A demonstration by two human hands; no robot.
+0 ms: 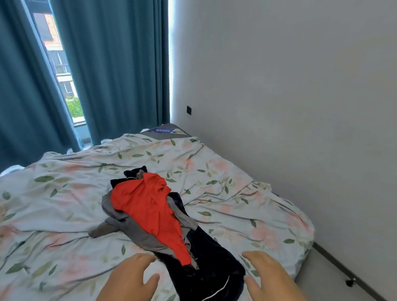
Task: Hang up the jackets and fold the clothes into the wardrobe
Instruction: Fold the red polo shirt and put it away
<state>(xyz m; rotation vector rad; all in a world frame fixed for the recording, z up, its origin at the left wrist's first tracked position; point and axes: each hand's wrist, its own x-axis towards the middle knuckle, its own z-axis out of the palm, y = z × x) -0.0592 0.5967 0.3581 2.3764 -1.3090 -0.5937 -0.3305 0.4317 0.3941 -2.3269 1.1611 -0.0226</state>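
A heap of clothes lies in the middle of the bed (71,212). A red garment (149,208) is on top, a grey garment (128,230) lies under it, and a dark navy garment (209,278) with a thin white stripe stretches toward me. My left hand (129,282) hovers with relaxed fingers just left of the navy garment's near end. My right hand (270,282) is spread open just to its right. Neither hand holds anything. No wardrobe or hanger is in view.
The bed has a crumpled floral sheet and stands against a white wall (302,98) on the right. Teal curtains (110,57) and a window (56,53) are behind it. A strip of floor (337,294) with a small dark object (350,282) runs along the wall.
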